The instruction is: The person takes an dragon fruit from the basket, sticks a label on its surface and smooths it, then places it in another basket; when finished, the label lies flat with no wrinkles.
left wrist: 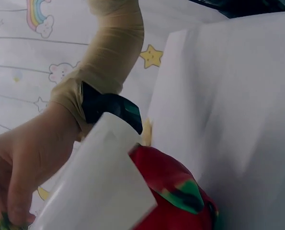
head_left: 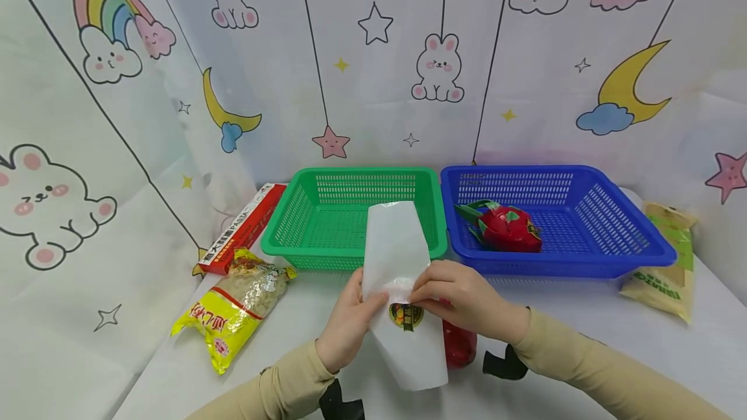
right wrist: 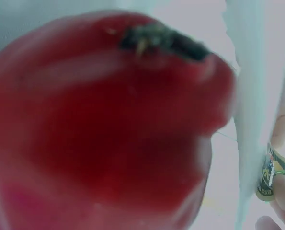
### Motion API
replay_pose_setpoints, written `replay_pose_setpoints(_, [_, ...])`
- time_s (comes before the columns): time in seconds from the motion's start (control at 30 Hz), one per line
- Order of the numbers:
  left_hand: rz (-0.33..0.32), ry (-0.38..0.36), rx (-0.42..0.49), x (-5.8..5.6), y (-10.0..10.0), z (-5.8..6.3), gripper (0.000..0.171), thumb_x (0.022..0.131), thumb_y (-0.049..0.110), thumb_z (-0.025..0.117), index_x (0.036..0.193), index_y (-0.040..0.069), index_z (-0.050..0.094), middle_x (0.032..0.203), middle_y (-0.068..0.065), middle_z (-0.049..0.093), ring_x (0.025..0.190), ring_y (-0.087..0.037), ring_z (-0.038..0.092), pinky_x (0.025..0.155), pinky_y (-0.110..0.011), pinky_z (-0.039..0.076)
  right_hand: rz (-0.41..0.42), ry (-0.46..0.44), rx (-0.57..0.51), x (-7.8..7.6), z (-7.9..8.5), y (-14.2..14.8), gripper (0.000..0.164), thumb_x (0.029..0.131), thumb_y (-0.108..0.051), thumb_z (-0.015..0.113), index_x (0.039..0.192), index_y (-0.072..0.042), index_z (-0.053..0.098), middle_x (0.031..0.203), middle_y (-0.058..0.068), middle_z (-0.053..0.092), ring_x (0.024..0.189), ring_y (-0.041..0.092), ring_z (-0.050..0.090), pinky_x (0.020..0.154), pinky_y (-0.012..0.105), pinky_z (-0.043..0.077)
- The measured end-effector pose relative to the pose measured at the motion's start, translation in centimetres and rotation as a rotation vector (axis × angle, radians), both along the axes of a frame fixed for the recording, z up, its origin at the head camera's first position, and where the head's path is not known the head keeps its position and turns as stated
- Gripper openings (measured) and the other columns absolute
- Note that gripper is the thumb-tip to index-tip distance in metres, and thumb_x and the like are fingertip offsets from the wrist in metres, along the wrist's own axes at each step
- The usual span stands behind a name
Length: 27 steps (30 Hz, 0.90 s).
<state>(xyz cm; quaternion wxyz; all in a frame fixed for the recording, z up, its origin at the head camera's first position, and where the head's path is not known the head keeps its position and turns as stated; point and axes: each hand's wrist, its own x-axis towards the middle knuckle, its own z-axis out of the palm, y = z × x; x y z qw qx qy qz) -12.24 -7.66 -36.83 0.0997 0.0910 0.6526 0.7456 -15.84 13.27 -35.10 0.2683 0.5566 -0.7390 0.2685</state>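
Note:
My left hand (head_left: 350, 323) holds a long white sheet (head_left: 397, 245) upright, thumb across its front. A round dark sticker (head_left: 405, 316) with fruit print and a ribbon-shaped lower part sits on the sheet. My right hand (head_left: 461, 293) pinches the sticker's upper edge with thumb and fingertips. Behind the sheet lies a red dragon fruit (head_left: 460, 344), partly hidden; in the left wrist view the dragon fruit (left wrist: 166, 172) shows green scales. The right wrist view has the dragon fruit (right wrist: 99, 124) very close, with the sticker (right wrist: 272, 175) at fingertips on the right.
A green basket (head_left: 344, 261) stands behind the sheet. Beside it, a blue basket (head_left: 560, 266) holds another dragon fruit (head_left: 508, 229) bearing a sticker. At left lie a red pasta box (head_left: 248, 229) and a yellow bag (head_left: 233, 310); a beige-green bag (head_left: 665, 277) lies at right.

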Motion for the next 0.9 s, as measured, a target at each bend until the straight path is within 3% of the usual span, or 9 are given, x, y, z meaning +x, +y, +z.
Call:
replay_pose_setpoints(0.27, [0.073, 0.006, -0.076, -0.5, -1.1, -1.0, 0.044, 0.090, 0.005, 0.048, 0.131, -0.003, 0.032, 0.124, -0.023, 0.045, 0.095, -0.018, 0.054, 0.080, -0.030, 0.046, -0.013, -0.011, -0.022, 0.3, 0.2, 0.6, 0.007, 0.084, -0.018, 0.067, 0.089, -0.014, 0.070, 0.086, -0.004, 0.064, 0.083, 0.009, 0.058, 0.075, 0.014, 0.048])
replay_pose_setpoints(0.43, [0.097, -0.002, -0.125, -0.5, -2.0, -1.6, 0.044, 0.088, 0.004, 0.051, 0.129, -0.004, 0.034, 0.124, -0.022, 0.047, 0.098, -0.019, 0.053, 0.079, -0.031, 0.046, -0.028, -0.037, -0.037, 0.3, 0.2, 0.9, 0.025, 0.092, -0.031, 0.053, 0.088, -0.014, 0.070, 0.084, -0.005, 0.063, 0.081, 0.007, 0.056, 0.073, 0.012, 0.047])
replay_pose_setpoints(0.67, [0.112, -0.024, -0.158, -0.2, -3.4, -2.4, 0.045, 0.088, 0.003, 0.052, 0.130, -0.004, 0.037, 0.126, -0.021, 0.048, 0.103, -0.022, 0.052, 0.084, -0.032, 0.045, -0.017, -0.031, -0.043, 0.2, -0.1, 1.3, 0.006, 0.083, -0.017, 0.069, 0.089, -0.015, 0.070, 0.085, -0.005, 0.063, 0.082, 0.008, 0.056, 0.073, 0.013, 0.047])
replay_pose_setpoints(0.9, [0.134, -0.047, -0.233, 0.3, -4.7, -3.3, 0.043, 0.086, 0.002, 0.053, 0.126, -0.008, 0.040, 0.123, -0.021, 0.050, 0.104, -0.024, 0.050, 0.084, -0.033, 0.044, -0.058, -0.048, -0.026, 0.5, -0.1, 1.5, 0.025, 0.093, -0.033, 0.052, 0.088, -0.016, 0.070, 0.085, -0.006, 0.063, 0.083, 0.007, 0.056, 0.073, 0.012, 0.047])
